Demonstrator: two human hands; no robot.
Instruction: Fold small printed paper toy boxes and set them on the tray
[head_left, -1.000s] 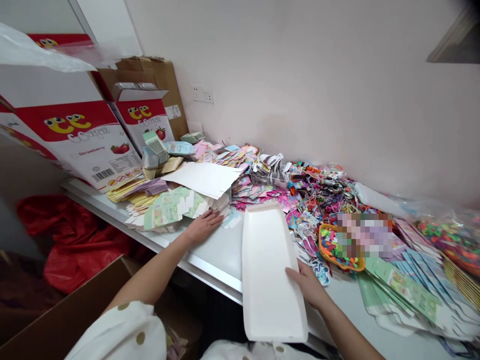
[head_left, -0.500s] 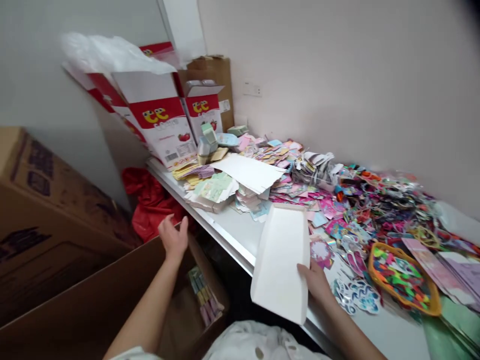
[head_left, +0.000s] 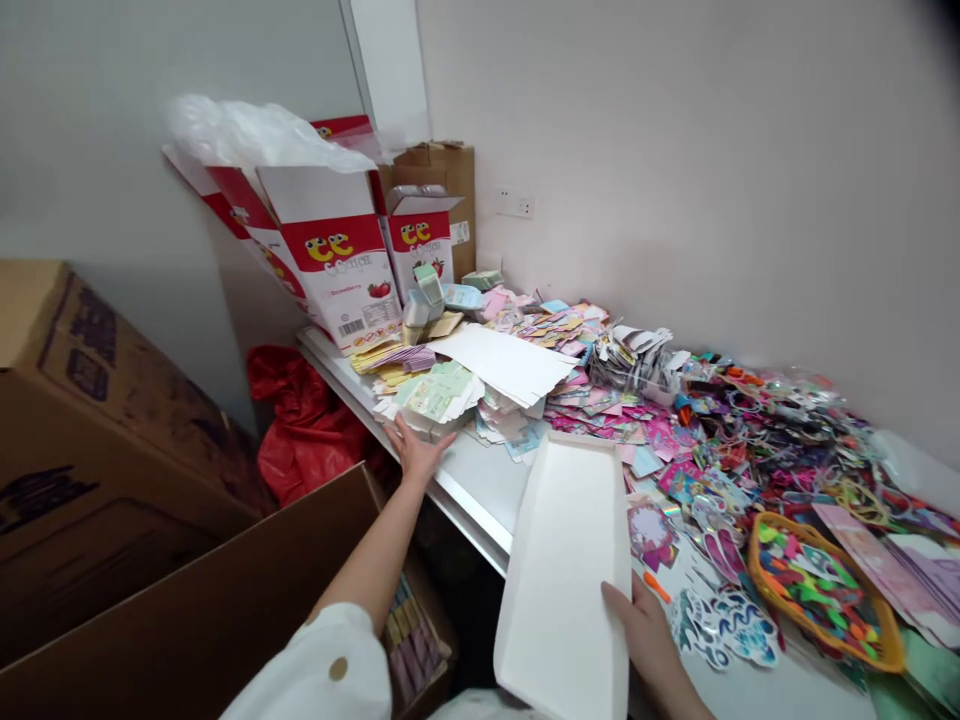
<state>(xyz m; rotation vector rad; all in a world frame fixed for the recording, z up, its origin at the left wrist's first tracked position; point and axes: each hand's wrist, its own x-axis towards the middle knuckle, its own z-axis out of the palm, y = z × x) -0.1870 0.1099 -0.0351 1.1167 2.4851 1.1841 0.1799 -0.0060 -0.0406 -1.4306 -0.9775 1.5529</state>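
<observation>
Fig.: right grip [head_left: 645, 630] pinching the edge of a white card tray [head_left: 562, 590] (tray at its 10 o'clock); left grip [head_left: 416, 450] spread at the table [head_left: 480, 480] edge, green printed sheets [head_left: 439, 392] at 12 o'clock.

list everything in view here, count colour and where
strawberry-printed cartons: at least two, red and white, back left of the table
cardboard carton: one, brown, behind them
plastic sheet: one, clear, over the cartons
wall socket: one, white, on the wall
table: one, white, along the wall
paper sheets: a stack, white, mid-table
green printed card: a pile, pale green, beside the paper sheets
stickers: a large heap, multicoloured, along the wall
basket: one, orange, multicoloured pieces inside, right of the table
red plastic bag: one, red, left of the table
cardboard boxes: at least two, brown, left foreground
white card tray: one, white, front of the table
left hand: one, open, at the table edge near the green printed card
right hand: one, holding the white card tray
</observation>
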